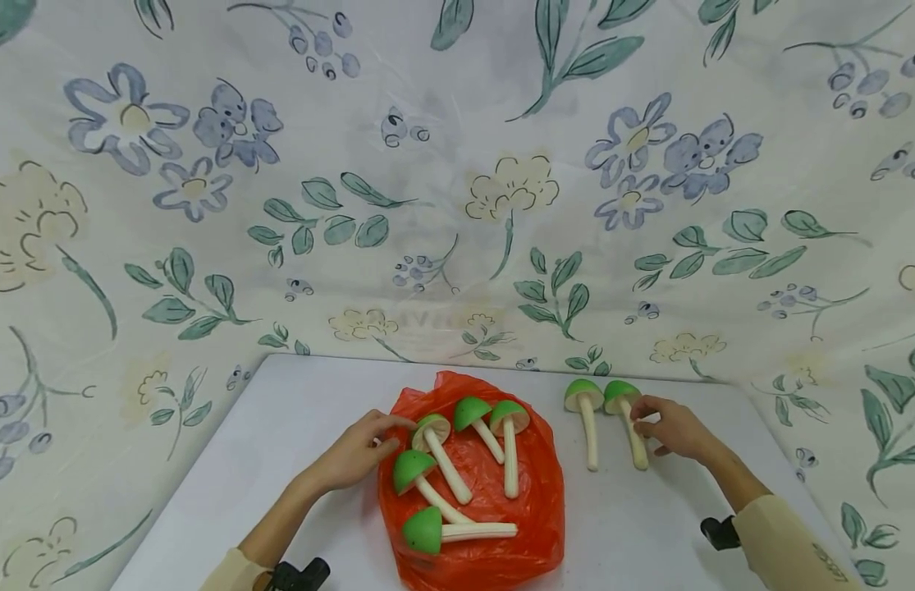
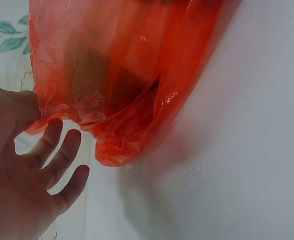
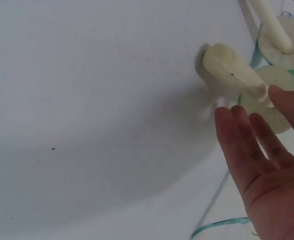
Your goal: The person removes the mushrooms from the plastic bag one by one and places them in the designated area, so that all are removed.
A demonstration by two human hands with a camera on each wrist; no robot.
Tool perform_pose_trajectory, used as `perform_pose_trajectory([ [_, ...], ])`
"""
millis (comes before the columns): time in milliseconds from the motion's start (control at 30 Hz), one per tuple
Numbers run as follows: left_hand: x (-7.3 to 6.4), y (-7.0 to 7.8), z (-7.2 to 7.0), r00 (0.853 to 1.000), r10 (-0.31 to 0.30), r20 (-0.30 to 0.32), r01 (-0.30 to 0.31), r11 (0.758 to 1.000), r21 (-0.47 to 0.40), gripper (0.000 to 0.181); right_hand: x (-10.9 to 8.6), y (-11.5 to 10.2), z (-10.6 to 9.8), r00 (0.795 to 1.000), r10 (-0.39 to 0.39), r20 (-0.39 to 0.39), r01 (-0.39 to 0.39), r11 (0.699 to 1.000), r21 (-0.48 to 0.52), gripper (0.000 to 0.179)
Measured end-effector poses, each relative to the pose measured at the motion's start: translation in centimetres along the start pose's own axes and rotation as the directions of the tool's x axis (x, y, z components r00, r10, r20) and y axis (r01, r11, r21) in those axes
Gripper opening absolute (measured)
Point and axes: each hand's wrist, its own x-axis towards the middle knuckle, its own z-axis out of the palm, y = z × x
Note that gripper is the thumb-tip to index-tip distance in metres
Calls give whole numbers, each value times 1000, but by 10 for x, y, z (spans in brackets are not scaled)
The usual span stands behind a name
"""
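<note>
A red plastic bag (image 1: 534, 517) lies on the white board with several toy mushrooms on it, green-capped and pale-stemmed, such as the mushroom (image 1: 423, 529) at its front. At the bag's left rim my left hand (image 1: 357, 451) pinches the red plastic (image 2: 132, 115); its other fingers spread below the rim in the left wrist view. To the right of the bag lie two more mushrooms side by side. My right hand (image 1: 671, 427) holds the stem of the right-hand mushroom (image 3: 231, 67) between thumb and a finger that is mostly hidden. The other mushroom (image 1: 590, 427) lies untouched beside it.
The white board (image 1: 280, 419) carries everything. Behind its far edge hangs a floral-patterned cloth (image 1: 427, 164). A dark wrist camera (image 1: 719, 533) sits at the right sleeve and another dark camera (image 1: 302, 574) at the left.
</note>
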Motion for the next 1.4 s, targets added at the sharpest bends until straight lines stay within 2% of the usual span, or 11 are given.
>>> perform_pose_trajectory([
  [300,-2,0,0,1000,14,-6,-13,1000,8,31,-2,5,0,996,-82,-45,79,995,-62,14],
  [467,-1,1,1,1000,10,-16,-10,1000,2,30,-4,-3,-2,988,-135,-70,130,989,-75,15],
  [600,-1,0,2,1000,-5,-14,5,1000,-9,30,-5,-12,-3,987,-139,-75,133,987,-87,17],
  [900,-3,0,2,1000,-6,-20,7,1000,1,31,-2,-29,4,990,-136,-44,133,989,-63,21],
  [1167,-2,0,2,1000,-13,-19,13,1000,3,31,0,-48,10,981,-194,11,194,979,-56,21],
  [1267,-2,0,3,1000,-13,-21,12,1000,-5,30,1,-56,13,972,-231,37,232,972,-41,21],
  [1400,-2,2,2,1000,-17,-16,17,1000,-4,30,0,-72,19,944,-318,84,322,946,-36,17],
])
